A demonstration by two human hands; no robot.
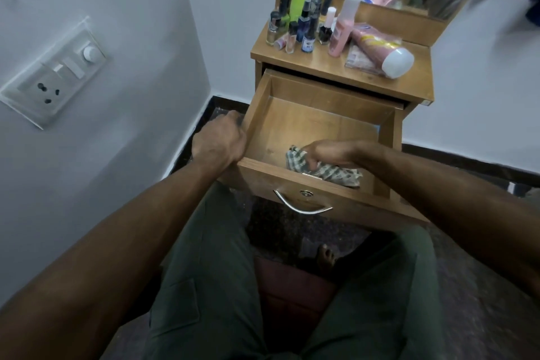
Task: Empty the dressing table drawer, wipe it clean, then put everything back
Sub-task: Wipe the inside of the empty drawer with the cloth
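- On the pale wall to my left, a white switchboard behind a clear plate (55, 73) carries a round white dial (91, 53), rocker switches and a 3-hole socket (47, 93).
- A dark skirting strip (455, 156) runs along the foot of the wall on my right.
- The floor is dark speckled stone (280, 222).
- My dark green trousers (210, 272) fill the lower view.
- A maroon cushion (289, 295) sits between my knees.
- 1 bare foot (325, 257) shows just beyond it.
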